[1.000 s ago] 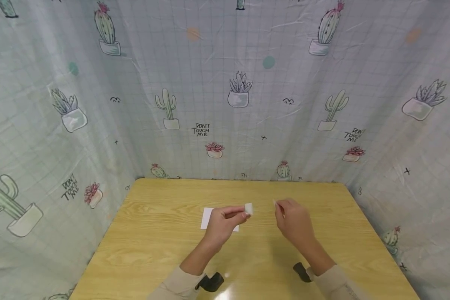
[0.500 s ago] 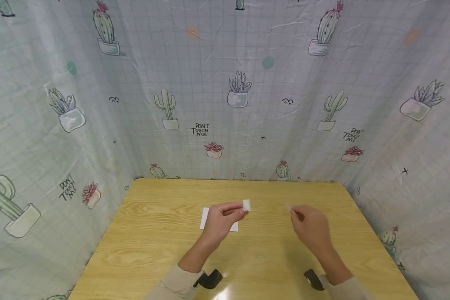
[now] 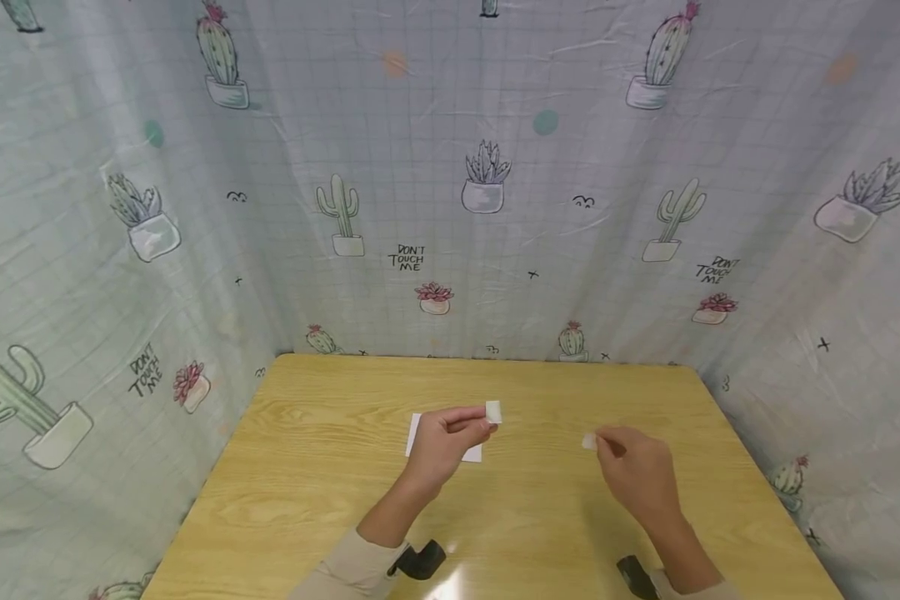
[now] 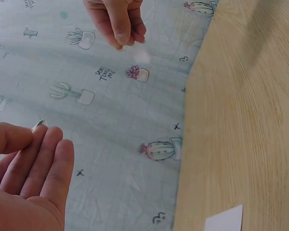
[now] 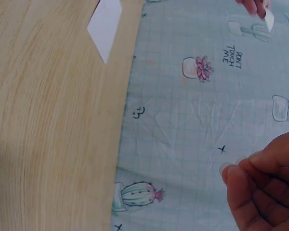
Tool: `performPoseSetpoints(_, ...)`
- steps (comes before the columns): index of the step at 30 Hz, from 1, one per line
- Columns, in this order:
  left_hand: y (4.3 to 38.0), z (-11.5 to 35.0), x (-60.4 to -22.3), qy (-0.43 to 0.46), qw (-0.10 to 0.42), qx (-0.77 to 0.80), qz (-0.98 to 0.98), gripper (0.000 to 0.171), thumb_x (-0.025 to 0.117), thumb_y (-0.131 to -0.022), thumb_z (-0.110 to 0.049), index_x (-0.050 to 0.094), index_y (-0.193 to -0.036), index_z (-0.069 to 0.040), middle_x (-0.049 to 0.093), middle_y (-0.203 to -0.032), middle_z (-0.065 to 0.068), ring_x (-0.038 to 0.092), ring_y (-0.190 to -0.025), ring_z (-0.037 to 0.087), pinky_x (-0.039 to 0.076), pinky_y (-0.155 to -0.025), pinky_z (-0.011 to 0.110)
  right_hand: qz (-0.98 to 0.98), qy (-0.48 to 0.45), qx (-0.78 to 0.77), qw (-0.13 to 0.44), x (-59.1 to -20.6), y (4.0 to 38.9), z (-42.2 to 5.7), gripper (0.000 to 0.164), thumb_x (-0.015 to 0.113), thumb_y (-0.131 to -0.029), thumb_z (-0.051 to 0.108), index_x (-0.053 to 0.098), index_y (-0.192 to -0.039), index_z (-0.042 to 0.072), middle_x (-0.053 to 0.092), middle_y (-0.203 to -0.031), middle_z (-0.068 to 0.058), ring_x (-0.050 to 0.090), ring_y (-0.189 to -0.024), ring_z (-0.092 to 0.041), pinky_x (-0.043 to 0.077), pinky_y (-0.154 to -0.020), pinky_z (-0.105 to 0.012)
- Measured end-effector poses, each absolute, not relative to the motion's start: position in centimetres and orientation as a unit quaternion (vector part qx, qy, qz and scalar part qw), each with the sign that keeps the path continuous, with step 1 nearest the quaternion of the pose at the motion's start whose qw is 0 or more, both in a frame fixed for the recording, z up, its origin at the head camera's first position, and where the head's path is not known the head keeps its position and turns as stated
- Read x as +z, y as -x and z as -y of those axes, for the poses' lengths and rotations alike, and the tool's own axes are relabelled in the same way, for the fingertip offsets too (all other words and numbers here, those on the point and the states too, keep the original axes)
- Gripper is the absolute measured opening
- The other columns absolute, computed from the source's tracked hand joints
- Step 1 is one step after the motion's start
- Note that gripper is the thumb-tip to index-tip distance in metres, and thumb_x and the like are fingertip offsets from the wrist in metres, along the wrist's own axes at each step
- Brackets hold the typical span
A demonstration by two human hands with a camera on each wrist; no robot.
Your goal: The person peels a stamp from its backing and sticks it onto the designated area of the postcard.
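Fingers pinch: left hand [image 3: 441, 446], white square [image 3: 493, 412]; right hand [image 3: 642, 471], translucent film [image 3: 588, 441].
Pieces stand apart (separating looks done); white card [image 5: 105, 31] lies untouched on table [image 3: 307, 483].

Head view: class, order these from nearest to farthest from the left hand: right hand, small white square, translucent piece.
1. White square: in the grip of the left hand.
2. Translucent piece: farther right, between the two hands.
3. Right hand: rightmost, pinching that piece.
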State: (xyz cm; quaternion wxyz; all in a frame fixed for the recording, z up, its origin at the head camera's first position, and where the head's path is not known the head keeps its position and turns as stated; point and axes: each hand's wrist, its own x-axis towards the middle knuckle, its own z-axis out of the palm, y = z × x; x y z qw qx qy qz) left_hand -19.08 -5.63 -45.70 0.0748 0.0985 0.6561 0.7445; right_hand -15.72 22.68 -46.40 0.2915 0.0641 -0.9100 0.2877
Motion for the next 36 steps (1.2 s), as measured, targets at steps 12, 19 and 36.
performPoseSetpoints(12, 18.9, 5.4, -45.2, -0.102, 0.089, 0.747, -0.651, 0.033, 0.070, -0.099, -0.009, 0.069, -0.129, 0.006, 0.076, -0.117, 0.025, 0.077, -0.111, 0.031, 0.062, -0.095, 0.039, 0.911, -0.150, 0.240, 0.301, -46.0, 15.8, -21.3, 0.021, 0.082, -0.078, -0.008, 0.081, -0.096, 0.002, 0.080, -0.089, -0.012, 0.076, -0.074, -0.023, 0.062, -0.063, -0.039)
performPoseSetpoints(19, 18.8, 4.7, -44.9, -0.111, 0.124, 0.766, -0.621, 0.035, 0.070, -0.099, -0.008, 0.067, -0.129, 0.010, 0.076, -0.119, 0.025, 0.078, -0.103, 0.017, 0.062, -0.093, 0.034, 0.803, -0.330, 0.299, 0.397, -46.3, 17.8, -17.9, 0.042, 0.088, -0.070, -0.007, 0.080, -0.110, 0.003, 0.080, -0.106, -0.011, 0.075, -0.096, -0.029, 0.056, -0.096, -0.019)
performPoseSetpoints(36, 18.5, 4.5, -44.5, -0.119, 0.165, 0.775, -0.598, 0.052, 0.069, -0.100, -0.007, 0.054, -0.150, 0.000, 0.070, -0.130, 0.026, 0.076, -0.113, 0.021, 0.061, -0.096, 0.035, 0.749, -0.382, 0.301, 0.449, -46.2, 19.2, -16.4, 0.029, 0.064, -0.104, 0.030, 0.083, -0.107, 0.008, 0.082, -0.106, -0.008, 0.078, -0.095, -0.027, 0.058, -0.078, -0.037)
